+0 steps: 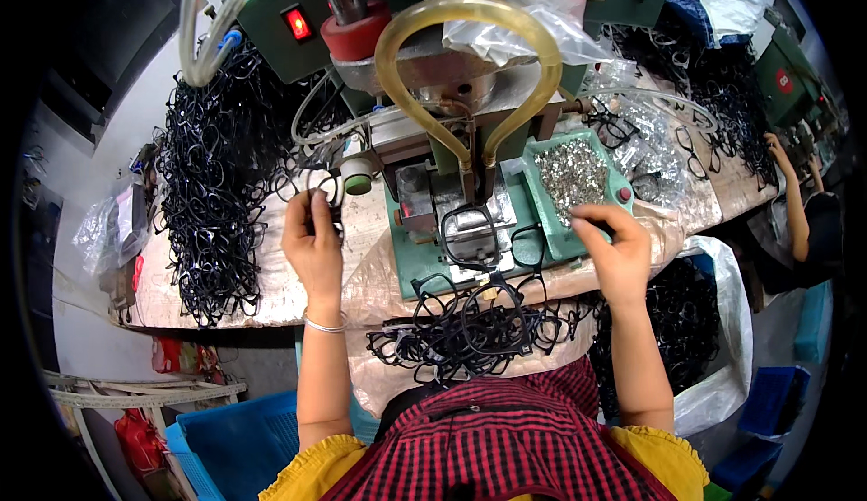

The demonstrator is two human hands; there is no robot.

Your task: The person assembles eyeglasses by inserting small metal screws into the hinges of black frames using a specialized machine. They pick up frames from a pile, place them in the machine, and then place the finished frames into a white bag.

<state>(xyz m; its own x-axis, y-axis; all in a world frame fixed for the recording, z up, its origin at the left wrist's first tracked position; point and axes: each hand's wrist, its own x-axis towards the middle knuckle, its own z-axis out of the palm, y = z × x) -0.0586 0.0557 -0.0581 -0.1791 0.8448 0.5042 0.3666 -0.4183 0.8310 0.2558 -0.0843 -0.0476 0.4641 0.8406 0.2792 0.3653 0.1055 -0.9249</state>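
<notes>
Black frames (470, 329) lie heaped in the lap, nearest the body. Beyond them one frame (470, 234) sits on the press (424, 262), its long axis running left to right, between both hands. Left hand (312, 239) pinches another frame (318, 201) by the big pile (212, 185), forearm straight. Right hand (619, 248), fingers curled, dips into the tray (533, 189) of small metal parts (571, 176); whether it grips one is unclear.
</notes>
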